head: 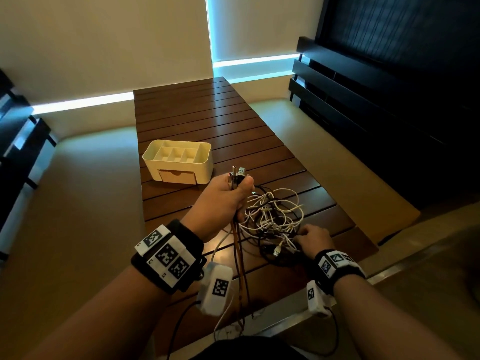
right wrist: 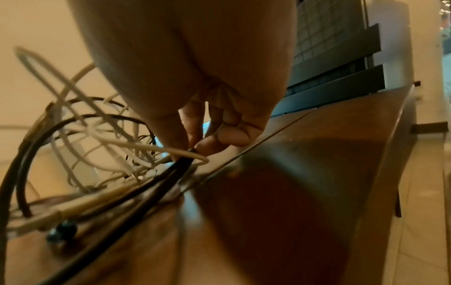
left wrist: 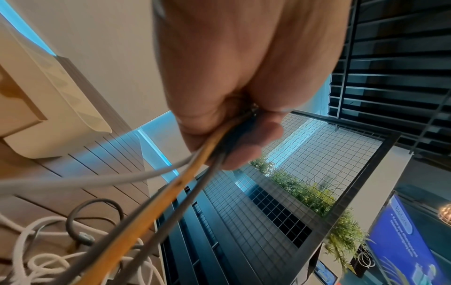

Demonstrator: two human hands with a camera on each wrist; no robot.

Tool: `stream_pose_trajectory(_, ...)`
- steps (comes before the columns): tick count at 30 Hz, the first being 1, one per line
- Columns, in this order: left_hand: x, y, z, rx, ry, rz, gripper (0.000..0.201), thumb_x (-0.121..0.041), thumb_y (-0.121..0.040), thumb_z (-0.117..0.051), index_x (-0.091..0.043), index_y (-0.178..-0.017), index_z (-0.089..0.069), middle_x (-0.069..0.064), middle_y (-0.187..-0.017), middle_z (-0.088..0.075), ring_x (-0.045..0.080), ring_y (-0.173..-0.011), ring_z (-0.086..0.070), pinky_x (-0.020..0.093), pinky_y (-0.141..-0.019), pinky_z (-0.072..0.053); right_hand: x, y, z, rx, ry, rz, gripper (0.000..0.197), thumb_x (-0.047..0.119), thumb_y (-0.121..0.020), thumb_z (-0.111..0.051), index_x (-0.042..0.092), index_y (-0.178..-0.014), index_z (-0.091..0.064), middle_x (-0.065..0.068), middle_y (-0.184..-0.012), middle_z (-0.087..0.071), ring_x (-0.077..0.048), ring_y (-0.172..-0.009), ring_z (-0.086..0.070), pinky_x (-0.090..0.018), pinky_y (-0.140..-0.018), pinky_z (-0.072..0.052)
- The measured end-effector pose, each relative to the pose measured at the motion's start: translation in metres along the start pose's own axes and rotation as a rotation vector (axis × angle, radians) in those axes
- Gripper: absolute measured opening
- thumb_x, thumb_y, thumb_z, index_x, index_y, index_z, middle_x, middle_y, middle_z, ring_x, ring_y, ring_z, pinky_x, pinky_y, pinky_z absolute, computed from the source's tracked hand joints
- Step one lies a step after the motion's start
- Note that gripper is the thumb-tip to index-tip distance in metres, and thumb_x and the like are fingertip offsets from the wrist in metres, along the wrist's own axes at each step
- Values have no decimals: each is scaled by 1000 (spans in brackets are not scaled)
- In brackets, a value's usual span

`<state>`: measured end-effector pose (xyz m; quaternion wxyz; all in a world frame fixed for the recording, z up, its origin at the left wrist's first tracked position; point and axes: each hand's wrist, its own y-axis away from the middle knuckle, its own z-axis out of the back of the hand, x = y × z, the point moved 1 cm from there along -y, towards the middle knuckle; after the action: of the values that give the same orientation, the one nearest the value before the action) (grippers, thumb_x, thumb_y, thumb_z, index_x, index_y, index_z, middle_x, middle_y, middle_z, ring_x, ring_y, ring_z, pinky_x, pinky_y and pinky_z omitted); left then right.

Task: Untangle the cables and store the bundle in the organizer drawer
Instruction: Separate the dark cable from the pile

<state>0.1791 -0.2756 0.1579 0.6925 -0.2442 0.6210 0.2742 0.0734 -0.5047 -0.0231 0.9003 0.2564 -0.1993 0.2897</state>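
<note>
I have my left hand (head: 225, 201) raised just above the table (head: 205, 118), clenched around a gathered set of cable ends, with the USB plugs (head: 238, 171) sticking up past my thumb and the freed lengths hanging down toward me off the near edge; the left wrist view shows a tan cord and grey ones (left wrist: 156, 194) running out of that fist. The tangle of cables (head: 272, 216) lies on the slats directly to the right of that hand and just beyond my right hand (head: 313, 239), so the right hand is the nearer one to the knot. From the right wrist view, its fingertips (right wrist: 207, 144) pinch a black cable (right wrist: 156, 181) low against the wood, with a white loop crossing over it. I judge the next pull should go toward me and to the right, along the line of that black cable, since white loops are threaded across it and a sideways tug could tighten the knot. The cream organizer (head: 179, 162) stands well apart, beyond and left of my left hand, its drawer (head: 178, 176) facing me and looking closed; the top compartments look bare. Nothing lies between the tangle and the organizer, but the drawer must be opened first, and both hands are occupied. The untangling looks well short of finished
</note>
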Motion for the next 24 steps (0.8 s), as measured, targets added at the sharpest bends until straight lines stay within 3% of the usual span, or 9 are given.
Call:
stream_pose_trajectory(4,3,-6,-3,-2,6,-5,29,-30,-104,-47,-6,-93,-58,-4,-52,-43,17,-46,-43,35,-57,-42,11,6,15,50,-450,47,7,17,-85,-75,15,-89,-69,-4,-89,-71,-20,-84,-66,-36,-76,-56)
stream_pose_trajectory(7,4,-11,-5,7,11,-13,28,-31,-104,-47,-8,-91,-58,-4,-51,-44,18,-46,-43,34,-56,-41,28,15,26,119,-688,112,9,9,-86,-74,8,-93,-68,-4,-87,-70,-16,-76,-63,-27,-63,-52)
stream_pose_trajectory(9,5,-14,-8,6,21,-14,28,-32,-103,-48,-9,-90,-59,-5,-51,-44,16,-46,-43,34,-55,-42,34,16,29,195,-743,130,8,4,-87,-72,7,-93,-68,-6,-87,-69,-16,-77,-64,-27,-67,-54)
stream_pose_trajectory(11,5,-16,-10,5,35,-18,30,-33,-102,-49,-6,-92,-57,-8,-51,-43,13,-45,-42,33,-55,-41,34,15,26,346,-800,123,12,-4,-89,-65,7,-95,-67,-9,-91,-72,-21,-84,-69,-36,-81,-57)
stream_pose_trajectory(13,5,-17,-13,8,32,-17,30,-34,-102,-50,-7,-92,-57,-9,-51,-43,14,-46,-42,33,-55,-42,30,13,22,445,-748,122,17,-6,-91,-61,9,-96,-68,-9,-92,-75,-25,-90,-71,-44,-87,-55)
stream_pose_trajectory(15,4,-17,-14,7,33,-14,28,-35,-102,-50,-10,-91,-58,-7,-52,-44,15,-47,-43,33,-55,-42,24,10,19,429,-712,113,16,-5,-93,-59,9,-95,-68,-12,-94,-74,-27,-90,-71,-45,-84,-57)
stream_pose_trajectory(21,4,-19,-13,-13,25,-12,28,-33,-103,-49,-10,-92,-59,-5,-53,-42,14,-46,-41,33,-54,-43,8,2,12,245,-518,50,14,1,-98,-52,8,-94,-63,-13,-78,-70,-22,-66,-69,-26,-52,-52)
stream_pose_trajectory(24,3,-19,-13,-23,33,-13,27,-33,-103,-49,-10,-92,-59,-5,-53,-42,14,-46,-41,33,-54,-44,6,-6,4,208,-361,73,13,7,-96,-56,13,-94,-66,-9,-83,-72,-18,-63,-72,-27,-52,-53)
